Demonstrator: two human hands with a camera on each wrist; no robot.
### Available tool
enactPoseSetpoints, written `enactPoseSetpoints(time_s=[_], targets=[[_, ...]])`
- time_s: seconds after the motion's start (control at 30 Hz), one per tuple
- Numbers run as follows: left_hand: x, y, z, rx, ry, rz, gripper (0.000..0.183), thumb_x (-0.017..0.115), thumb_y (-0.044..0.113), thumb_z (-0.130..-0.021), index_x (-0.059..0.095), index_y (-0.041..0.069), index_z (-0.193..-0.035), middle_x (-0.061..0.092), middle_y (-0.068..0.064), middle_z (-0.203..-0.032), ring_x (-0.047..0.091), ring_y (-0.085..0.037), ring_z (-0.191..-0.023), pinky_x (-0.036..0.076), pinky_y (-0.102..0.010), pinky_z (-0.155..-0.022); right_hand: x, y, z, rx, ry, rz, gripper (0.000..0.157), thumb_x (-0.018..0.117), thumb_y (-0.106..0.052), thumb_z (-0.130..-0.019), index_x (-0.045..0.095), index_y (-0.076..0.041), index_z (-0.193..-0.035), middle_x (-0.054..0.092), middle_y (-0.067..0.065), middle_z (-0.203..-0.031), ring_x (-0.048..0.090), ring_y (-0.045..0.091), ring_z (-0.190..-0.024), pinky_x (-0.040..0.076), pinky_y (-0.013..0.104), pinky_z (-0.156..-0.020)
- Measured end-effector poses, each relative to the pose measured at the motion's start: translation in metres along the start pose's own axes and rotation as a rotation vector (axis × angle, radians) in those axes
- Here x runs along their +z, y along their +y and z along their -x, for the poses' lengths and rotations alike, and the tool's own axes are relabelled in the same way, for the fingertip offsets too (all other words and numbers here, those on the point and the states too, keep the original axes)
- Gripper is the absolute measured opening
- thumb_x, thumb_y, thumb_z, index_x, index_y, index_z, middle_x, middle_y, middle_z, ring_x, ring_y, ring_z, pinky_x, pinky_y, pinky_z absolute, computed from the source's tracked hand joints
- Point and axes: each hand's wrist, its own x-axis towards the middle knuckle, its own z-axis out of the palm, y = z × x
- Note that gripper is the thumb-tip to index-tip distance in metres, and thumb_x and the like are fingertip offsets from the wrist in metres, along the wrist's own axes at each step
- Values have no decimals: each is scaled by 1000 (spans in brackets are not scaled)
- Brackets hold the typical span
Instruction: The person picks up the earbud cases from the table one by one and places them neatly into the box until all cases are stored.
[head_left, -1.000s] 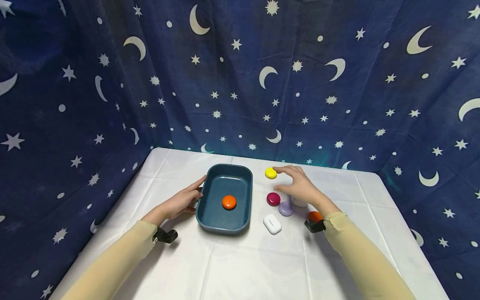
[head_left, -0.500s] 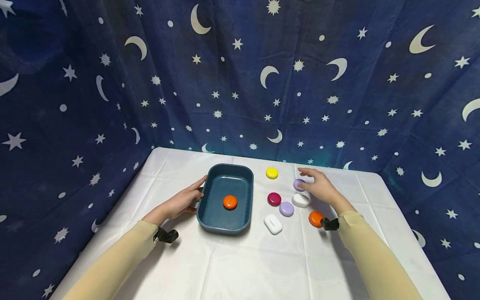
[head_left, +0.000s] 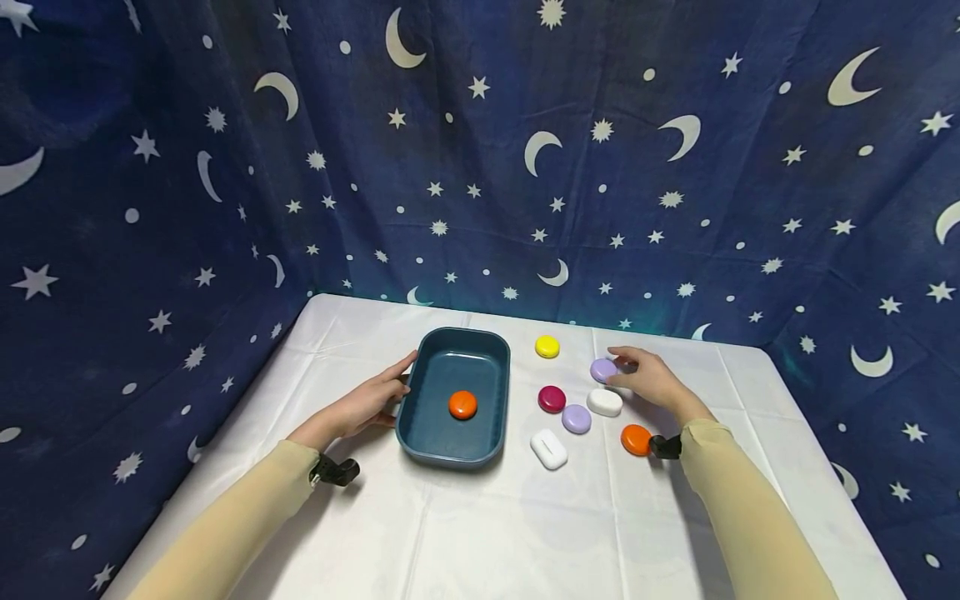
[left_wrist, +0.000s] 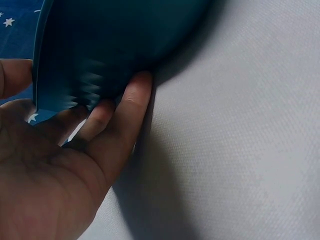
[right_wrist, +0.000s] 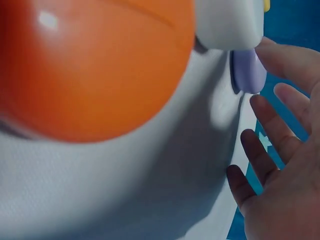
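Observation:
My left hand touches the left outer wall of a deep blue rectangular dish; in the left wrist view its loosely bent fingers rest against that wall. One glossy orange disc lies inside the dish. On the right, my right hand reaches around a lavender disc, thumb at its near side and fingers spread. In the right wrist view the thumb is beside the lavender disc, while the other fingers stand apart from it. Whether the thumb touches it I cannot tell.
Near the right hand lie a white oval piece, a second lavender disc, a crimson disc, a yellow disc, another orange disc and a white slotted piece. A starry blue cloth stands behind the white-covered table.
My right hand has moved right, from near the yellow disc to the far lavender disc, uncovering that disc and the white oval piece. The left hand stays at the dish.

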Motion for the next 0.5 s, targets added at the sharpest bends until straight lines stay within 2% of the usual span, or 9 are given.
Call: enactPoseSetpoints(time_s=[0.23,0.43,0.5], targets=[[1,1,1,-13,8,-2,72,44,16,-102,16,39,-165,19,-19,-162,42,-38,-130,55,-47,-87,2,8,-5,14,-21,34,73,81,-30,-88,51,-5,-149,58,22,-133,52,37,-116,43,54,-104],[0,1,1,-7,-4,11,72,43,15,-102,15,39,-165,22,-21,-154,40,-39,-129,54,-48,-87,2,8,-8,30,-29,107,73,80,-35,-87,53,-10,-149,58,19,-130,48,35,-113,40,55,-97],[0,1,1,-6,-5,12,72,43,15,-102,15,39,-165,20,-20,-157,40,-39,-130,55,-48,-87,2,8,-9,38,-32,114,72,80,-35,-87,54,-11,-149,58,18,-130,46,35,-114,38,56,-97]])
